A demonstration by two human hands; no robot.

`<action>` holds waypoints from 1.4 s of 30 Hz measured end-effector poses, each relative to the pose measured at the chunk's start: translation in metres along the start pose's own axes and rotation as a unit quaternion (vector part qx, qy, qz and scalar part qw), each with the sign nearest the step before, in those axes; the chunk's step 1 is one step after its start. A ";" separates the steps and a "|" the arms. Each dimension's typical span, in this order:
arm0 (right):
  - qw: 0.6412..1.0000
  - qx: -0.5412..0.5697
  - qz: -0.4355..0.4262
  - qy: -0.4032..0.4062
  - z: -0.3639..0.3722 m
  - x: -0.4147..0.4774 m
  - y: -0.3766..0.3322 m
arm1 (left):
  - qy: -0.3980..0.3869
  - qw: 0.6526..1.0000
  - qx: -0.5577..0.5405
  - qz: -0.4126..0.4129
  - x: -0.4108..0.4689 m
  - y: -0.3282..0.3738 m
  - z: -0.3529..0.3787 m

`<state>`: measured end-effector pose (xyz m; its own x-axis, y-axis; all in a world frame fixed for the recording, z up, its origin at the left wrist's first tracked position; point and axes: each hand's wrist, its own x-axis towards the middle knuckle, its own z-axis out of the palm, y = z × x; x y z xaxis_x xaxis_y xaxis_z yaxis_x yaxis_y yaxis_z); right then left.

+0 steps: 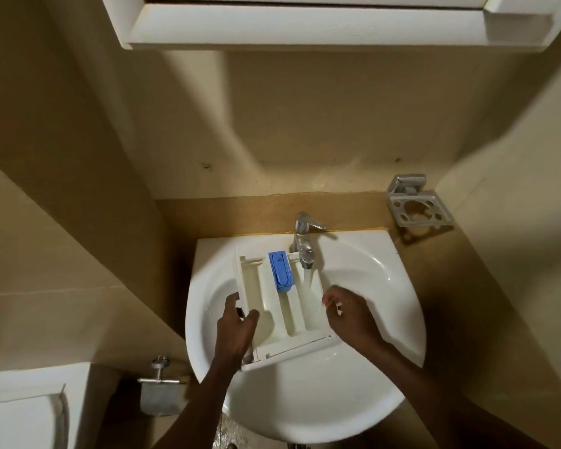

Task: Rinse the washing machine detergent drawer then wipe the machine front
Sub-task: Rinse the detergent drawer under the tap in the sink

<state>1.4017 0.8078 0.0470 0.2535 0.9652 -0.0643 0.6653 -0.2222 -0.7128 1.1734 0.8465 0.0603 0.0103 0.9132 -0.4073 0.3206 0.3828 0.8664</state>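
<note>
A white detergent drawer (pixel 282 306) with a blue insert (pixel 280 270) lies in the white sink (pixel 370 286), its front panel toward me. Water runs from the chrome tap (pixel 303 244) into the drawer's right compartment. My left hand (pixel 237 322) grips the drawer's left wall, thumb inside the big compartment. Beside the drawer's right edge is my right hand (pixel 347 312), fingers loosely curled and holding nothing; whether it touches the drawer is unclear.
A metal toothbrush holder (pixel 415 209) is fixed to the wall at the right. A toilet-paper holder (pixel 159 390) hangs at the lower left beside a white toilet cistern (pixel 23 409). A white cabinet (pixel 305 24) overhangs above.
</note>
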 end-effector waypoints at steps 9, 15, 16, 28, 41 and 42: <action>0.944 -0.001 0.223 -0.244 -0.020 0.031 0.009 | -0.157 0.979 -0.070 -0.105 -0.013 -0.001 0.011; 0.957 -0.148 0.114 -0.224 -0.033 0.038 0.022 | -0.249 0.951 -0.116 -0.141 0.001 0.008 -0.011; 0.952 -0.167 0.110 -0.233 -0.039 0.041 0.022 | -0.237 0.953 -0.133 -0.135 0.007 0.011 -0.016; 0.914 -0.278 0.010 -0.296 -0.053 0.090 -0.006 | -0.256 0.958 0.043 -0.120 0.041 0.039 -0.036; 0.970 -0.209 -0.118 -0.032 -0.024 0.085 -0.016 | -0.154 0.985 0.044 -0.065 0.044 0.034 -0.010; 0.974 -0.174 -0.145 0.020 -0.022 0.080 -0.012 | -0.148 0.986 0.041 -0.067 0.046 0.032 -0.007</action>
<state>1.4295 0.8843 0.0658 0.0417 0.9897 0.1368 0.9088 0.0193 -0.4168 1.1774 0.9019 0.0713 0.2351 0.7701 -0.5930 0.4128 0.4732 0.7782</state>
